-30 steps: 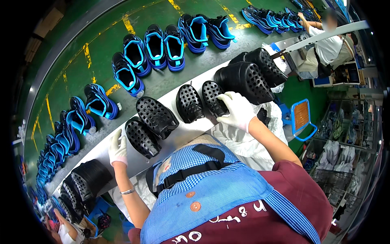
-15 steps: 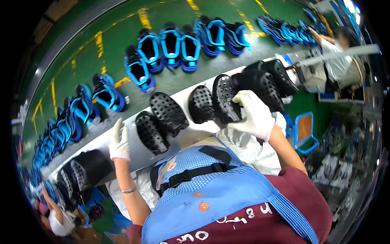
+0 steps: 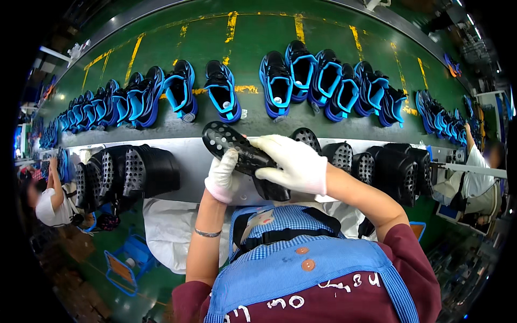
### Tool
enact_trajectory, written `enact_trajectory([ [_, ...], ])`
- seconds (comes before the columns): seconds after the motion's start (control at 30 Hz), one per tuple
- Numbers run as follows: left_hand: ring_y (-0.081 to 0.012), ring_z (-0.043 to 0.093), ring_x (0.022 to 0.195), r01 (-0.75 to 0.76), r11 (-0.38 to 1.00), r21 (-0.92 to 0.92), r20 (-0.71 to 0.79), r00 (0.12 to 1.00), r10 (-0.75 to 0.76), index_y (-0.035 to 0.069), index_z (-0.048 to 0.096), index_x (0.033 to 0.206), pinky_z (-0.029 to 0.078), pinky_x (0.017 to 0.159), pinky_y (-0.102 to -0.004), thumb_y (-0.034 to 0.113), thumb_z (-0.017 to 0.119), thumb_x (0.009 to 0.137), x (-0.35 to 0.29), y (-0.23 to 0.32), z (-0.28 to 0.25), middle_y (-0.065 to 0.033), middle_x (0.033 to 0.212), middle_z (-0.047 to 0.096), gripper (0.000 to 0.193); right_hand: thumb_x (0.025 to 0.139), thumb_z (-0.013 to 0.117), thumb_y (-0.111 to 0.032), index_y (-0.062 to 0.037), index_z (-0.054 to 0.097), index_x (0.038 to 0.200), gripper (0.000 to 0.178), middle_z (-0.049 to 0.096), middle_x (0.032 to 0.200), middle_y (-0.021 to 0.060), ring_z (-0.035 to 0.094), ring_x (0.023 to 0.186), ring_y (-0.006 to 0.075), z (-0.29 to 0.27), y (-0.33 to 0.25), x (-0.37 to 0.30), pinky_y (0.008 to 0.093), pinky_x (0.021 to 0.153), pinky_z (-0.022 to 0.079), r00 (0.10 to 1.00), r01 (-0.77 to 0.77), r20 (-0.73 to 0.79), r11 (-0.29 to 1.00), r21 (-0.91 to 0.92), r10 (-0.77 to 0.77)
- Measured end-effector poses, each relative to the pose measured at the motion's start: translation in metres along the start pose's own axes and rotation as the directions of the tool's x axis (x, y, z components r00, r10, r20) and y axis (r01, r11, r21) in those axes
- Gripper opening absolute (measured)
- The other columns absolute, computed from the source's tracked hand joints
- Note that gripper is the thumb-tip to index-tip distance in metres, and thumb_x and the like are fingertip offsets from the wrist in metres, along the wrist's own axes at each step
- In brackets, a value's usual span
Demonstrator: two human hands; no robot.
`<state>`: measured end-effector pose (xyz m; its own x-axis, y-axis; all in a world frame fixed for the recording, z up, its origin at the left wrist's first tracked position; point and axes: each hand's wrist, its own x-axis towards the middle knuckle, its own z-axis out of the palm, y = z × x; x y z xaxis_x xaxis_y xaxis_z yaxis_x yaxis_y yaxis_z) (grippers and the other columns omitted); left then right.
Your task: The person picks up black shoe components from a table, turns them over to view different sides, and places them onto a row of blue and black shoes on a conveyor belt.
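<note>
Both my gloved hands are on one black boot-like shoe (image 3: 222, 135) whose dark sole is dotted with round holes. It is held tilted above the grey bench (image 3: 207, 185). My left hand (image 3: 222, 175) closes on its near-left side, thumb and fingertips against the sole. My right hand (image 3: 293, 164) wraps over the right part of it, hiding much of its middle. Just beyond my right hand another hole-dotted black sole (image 3: 307, 138) shows, partly covered.
More black boot-like shoes stand on the bench, one group left (image 3: 141, 169) and another right (image 3: 396, 169). Beyond runs a long row of blue-and-black sneakers (image 3: 279, 89). Co-workers sit at the far left (image 3: 54, 199) and far right (image 3: 474, 172). A blue stool (image 3: 129, 264) stands lower left.
My hands were apart, the left open and the right at a black shoe on the right. Now they meet on one shoe nearer the middle. My view has turned.
</note>
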<state>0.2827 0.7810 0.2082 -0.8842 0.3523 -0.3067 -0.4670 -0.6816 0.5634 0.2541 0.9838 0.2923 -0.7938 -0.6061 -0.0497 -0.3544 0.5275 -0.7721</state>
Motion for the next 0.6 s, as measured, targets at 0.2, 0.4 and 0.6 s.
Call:
enact_trajectory([
  [0.2,-0.0157,0.061,0.098,-0.120,0.990,0.080,-0.180,0.975,0.132,0.003,0.055,0.119,0.050,0.087,-0.0326,0.013,0.060,0.095,0.031,0.010,-0.030,-0.0066,0.111,0.063,0.026,0.089,0.059,-0.042,-0.0017,0.051,0.100,0.042,0.064,0.093,0.0224,0.064,0.084,0.0408,0.025,0.013,0.062,0.0460,0.073,0.051,0.958,-0.237,0.090,0.930,-0.280,0.271],
  [0.4,-0.0203,0.061,0.104,0.071,0.683,0.727,-0.212,0.969,0.125,0.003,0.053,0.125,0.053,0.087,-0.0323,0.022,0.071,0.087,0.073,0.032,-0.071,-0.0117,0.125,0.055,0.046,0.086,0.055,-0.050,0.0005,0.062,0.091,0.052,0.067,0.088,0.0232,0.066,0.084,0.0384,0.014,0.047,0.108,0.0447,0.077,0.052,0.920,-0.305,0.164,0.912,-0.276,0.357],
  [0.6,-0.0368,0.055,0.109,-0.068,-0.159,0.985,0.098,0.977,0.187,0.009,0.054,0.124,0.047,0.094,-0.0415,0.023,0.072,0.078,0.126,0.034,-0.109,-0.0149,0.129,0.050,0.052,0.076,0.052,-0.061,0.0017,0.072,0.085,0.066,0.066,0.080,0.0262,0.066,0.077,0.0380,-0.014,0.093,0.171,0.0399,0.073,0.052,0.753,-0.506,0.359,0.834,-0.221,0.552],
])
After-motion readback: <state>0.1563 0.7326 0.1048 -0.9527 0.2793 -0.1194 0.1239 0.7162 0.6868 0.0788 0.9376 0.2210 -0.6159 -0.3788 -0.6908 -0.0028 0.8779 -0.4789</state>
